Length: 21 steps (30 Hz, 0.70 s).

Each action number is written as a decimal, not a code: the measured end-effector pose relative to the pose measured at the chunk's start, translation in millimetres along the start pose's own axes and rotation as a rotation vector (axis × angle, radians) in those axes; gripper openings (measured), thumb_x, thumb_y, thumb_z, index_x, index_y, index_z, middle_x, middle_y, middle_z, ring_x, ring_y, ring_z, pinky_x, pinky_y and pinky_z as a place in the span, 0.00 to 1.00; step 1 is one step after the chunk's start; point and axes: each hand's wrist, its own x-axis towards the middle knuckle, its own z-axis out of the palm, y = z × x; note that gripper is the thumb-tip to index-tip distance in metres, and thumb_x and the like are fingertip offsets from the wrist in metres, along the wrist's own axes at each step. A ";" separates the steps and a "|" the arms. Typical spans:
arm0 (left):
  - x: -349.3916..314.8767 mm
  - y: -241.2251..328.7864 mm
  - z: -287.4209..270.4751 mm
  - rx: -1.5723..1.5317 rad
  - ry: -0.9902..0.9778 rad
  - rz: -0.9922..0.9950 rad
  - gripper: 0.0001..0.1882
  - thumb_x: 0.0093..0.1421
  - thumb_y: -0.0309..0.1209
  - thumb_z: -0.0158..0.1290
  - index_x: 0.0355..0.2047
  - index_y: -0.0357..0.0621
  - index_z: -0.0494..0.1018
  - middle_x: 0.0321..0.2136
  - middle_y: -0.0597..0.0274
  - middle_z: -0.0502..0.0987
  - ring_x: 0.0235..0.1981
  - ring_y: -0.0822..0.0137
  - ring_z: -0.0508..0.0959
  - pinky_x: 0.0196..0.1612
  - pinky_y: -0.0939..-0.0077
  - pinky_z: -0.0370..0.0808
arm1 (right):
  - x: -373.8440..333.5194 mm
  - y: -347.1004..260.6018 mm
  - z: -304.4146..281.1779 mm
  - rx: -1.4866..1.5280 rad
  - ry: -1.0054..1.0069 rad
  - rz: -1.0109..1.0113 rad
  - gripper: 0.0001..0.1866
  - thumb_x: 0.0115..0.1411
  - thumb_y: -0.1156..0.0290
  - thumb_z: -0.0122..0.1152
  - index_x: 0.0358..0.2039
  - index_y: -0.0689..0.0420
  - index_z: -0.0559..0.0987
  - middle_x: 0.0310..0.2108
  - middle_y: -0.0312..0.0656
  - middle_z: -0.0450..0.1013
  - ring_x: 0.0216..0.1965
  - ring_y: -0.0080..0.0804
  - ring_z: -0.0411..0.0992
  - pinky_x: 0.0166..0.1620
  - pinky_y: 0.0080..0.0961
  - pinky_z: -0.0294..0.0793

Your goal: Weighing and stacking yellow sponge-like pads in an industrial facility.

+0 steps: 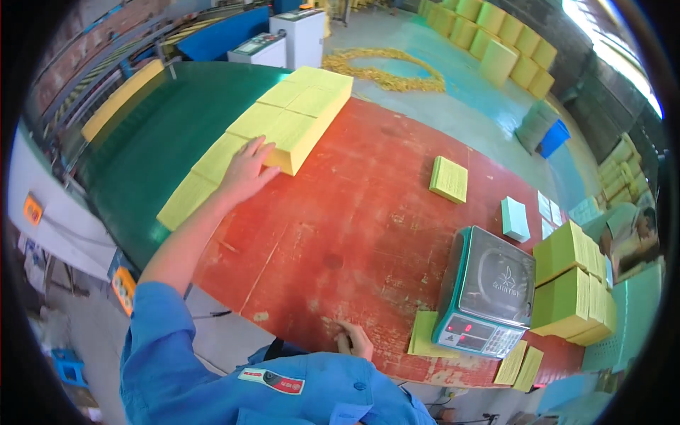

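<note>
My left hand point(248, 172) reaches out over the near corner of a long block of yellow paper stacks point(304, 99). Its fingers are stretched out and slightly apart, touching the top and side of the paper without closing round it. The block lies in two rows along the edge of a green conveyor belt point(166, 113), beside the red tabletop point(340, 212). Close to my body, at the table's front edge, my right hand point(354, 338) is loosely curled, and I see nothing in it.
A teal digital scale point(496, 283) stands at the right, with yellow sheets point(428, 336) partly beneath it. Farther off lie a small yellow paper stack point(448, 179) and a pale blue one point(515, 219). Taller yellow stacks point(567, 304) rise at the right edge. A blue bin point(554, 138) stands beyond.
</note>
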 end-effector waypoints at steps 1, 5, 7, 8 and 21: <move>23.8 -14.9 10.3 -0.016 -0.001 0.017 0.31 0.63 0.48 0.51 0.61 0.44 0.64 0.64 0.47 0.60 0.65 0.48 0.60 0.65 0.54 0.59 | -2.7 2.9 3.9 -0.005 -0.006 0.002 0.16 0.55 0.83 0.59 0.45 0.60 0.79 0.34 0.45 0.76 0.32 0.29 0.76 0.36 0.23 0.76; 107.2 -66.0 48.1 0.153 -0.105 0.003 0.31 0.65 0.50 0.46 0.66 0.56 0.60 0.68 0.55 0.53 0.70 0.53 0.50 0.68 0.44 0.50 | -9.3 10.0 15.4 -0.151 0.230 -0.038 0.16 0.51 0.82 0.61 0.42 0.58 0.81 0.35 0.46 0.77 0.34 0.34 0.77 0.36 0.25 0.77; 147.7 -79.5 67.8 0.240 -0.101 -0.004 0.31 0.66 0.52 0.45 0.66 0.56 0.60 0.68 0.56 0.54 0.70 0.55 0.51 0.68 0.45 0.50 | -8.4 9.4 17.9 -0.288 0.277 -0.102 0.16 0.50 0.82 0.62 0.41 0.58 0.81 0.36 0.46 0.77 0.35 0.35 0.78 0.36 0.26 0.77; 165.7 -85.2 77.7 0.269 -0.101 0.009 0.31 0.66 0.53 0.43 0.66 0.57 0.59 0.68 0.57 0.54 0.70 0.57 0.50 0.68 0.46 0.49 | -8.3 8.2 17.3 -0.371 0.194 -0.099 0.15 0.50 0.80 0.63 0.41 0.57 0.82 0.37 0.45 0.77 0.35 0.35 0.78 0.36 0.26 0.78; 301.9 -94.5 180.4 0.122 -0.199 0.129 0.34 0.67 0.52 0.40 0.67 0.44 0.56 0.69 0.59 0.53 0.71 0.61 0.50 0.71 0.55 0.45 | -9.8 2.7 16.9 -0.513 -0.092 0.252 0.20 0.55 0.66 0.61 0.49 0.56 0.78 0.43 0.48 0.75 0.44 0.38 0.75 0.44 0.30 0.77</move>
